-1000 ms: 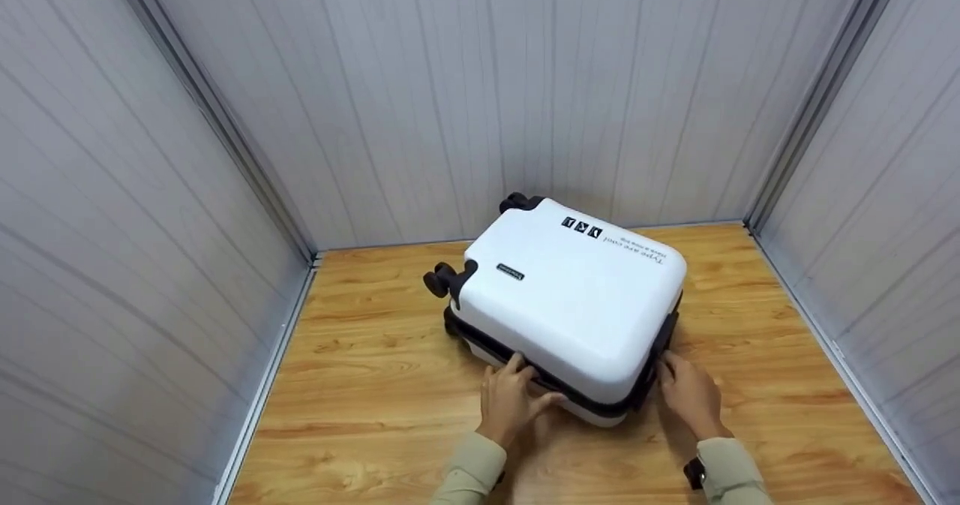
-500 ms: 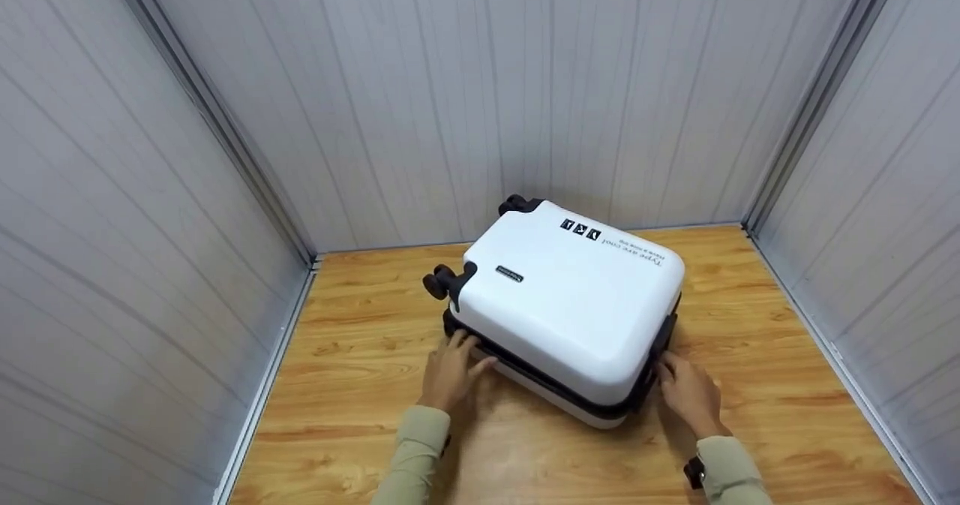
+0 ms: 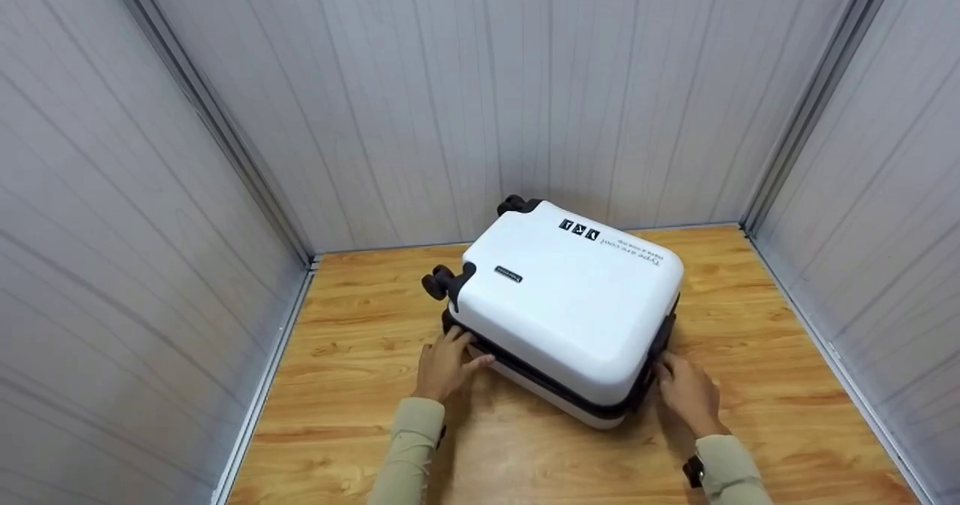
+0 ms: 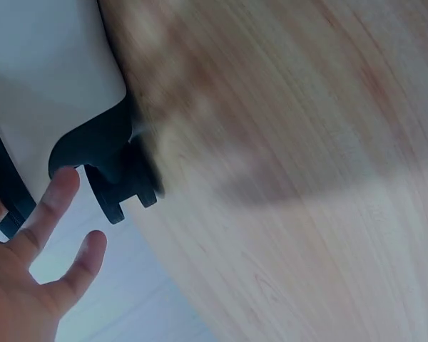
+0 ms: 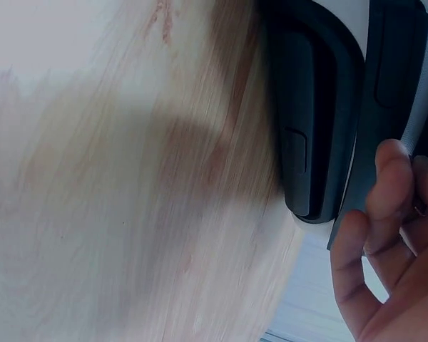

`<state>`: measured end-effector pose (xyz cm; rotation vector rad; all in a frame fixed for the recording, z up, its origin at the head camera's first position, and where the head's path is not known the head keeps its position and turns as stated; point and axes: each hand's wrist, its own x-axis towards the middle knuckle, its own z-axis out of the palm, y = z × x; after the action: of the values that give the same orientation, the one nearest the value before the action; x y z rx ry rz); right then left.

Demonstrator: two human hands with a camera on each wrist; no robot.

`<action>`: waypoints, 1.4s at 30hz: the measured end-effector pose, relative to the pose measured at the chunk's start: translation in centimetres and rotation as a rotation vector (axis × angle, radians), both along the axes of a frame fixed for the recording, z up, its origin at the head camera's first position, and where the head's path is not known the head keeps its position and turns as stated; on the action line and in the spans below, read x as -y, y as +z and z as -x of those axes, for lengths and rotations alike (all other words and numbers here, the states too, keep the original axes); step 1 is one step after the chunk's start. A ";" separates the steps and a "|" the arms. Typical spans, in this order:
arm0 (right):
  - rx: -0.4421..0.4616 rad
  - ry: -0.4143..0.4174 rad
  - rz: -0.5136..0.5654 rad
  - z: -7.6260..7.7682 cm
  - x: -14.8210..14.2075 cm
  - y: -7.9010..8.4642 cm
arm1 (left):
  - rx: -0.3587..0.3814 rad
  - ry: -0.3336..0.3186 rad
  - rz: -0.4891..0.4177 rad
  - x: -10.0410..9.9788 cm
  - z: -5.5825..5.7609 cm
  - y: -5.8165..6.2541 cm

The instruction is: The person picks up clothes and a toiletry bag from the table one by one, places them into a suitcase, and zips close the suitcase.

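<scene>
A white hard-shell suitcase [image 3: 570, 310] lies flat on the wooden floor, its black wheels [image 3: 436, 283] toward the left. My left hand [image 3: 441, 366] is at the lower left end of its long near side, fingers extended against the black band. In the left wrist view a fingertip [image 4: 65, 182] touches the black wheel mount [image 4: 100, 139]. At the right end, my right hand [image 3: 688, 394] pinches at the zipper [image 5: 418, 114], beside the black handle [image 5: 310, 135]. The small zipper pull between thumb and finger is mostly hidden.
Pale panel walls [image 3: 480, 100] enclose the wooden floor [image 3: 360, 385] at the back and on both sides. The suitcase's far corner stands close to the back wall. A dark watch [image 3: 695, 471] sits on my right wrist.
My left hand has moved left along the suitcase's near side, from its middle to the wheel end. My right hand stays at the zipper. The suitcase has hardly moved.
</scene>
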<state>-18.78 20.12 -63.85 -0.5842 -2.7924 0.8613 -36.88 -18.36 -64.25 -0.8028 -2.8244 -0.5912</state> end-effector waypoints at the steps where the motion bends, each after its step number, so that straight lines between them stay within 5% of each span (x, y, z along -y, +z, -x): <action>1: 0.001 0.000 -0.002 0.0 0.0 0.0 | -0.025 -0.005 -0.008 0.0 0.0 -0.1; 7: 0.002 0.002 -0.007 0.1 0.1 0.1 | -0.151 0.015 -0.088 -0.6 0.0 -0.7; 26: 0.022 -0.001 0.005 0.1 -0.6 0.8 | -0.206 0.214 -0.028 -3.2 -2.2 -1.1; 42: -0.070 0.140 -0.166 -0.9 -0.3 1.4 | -0.246 0.242 -0.033 -3.2 -2.3 -1.4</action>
<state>-17.89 20.40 -62.48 -0.3299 -2.8312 0.6512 -34.57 -15.15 -65.63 -0.4791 -2.6242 -0.4654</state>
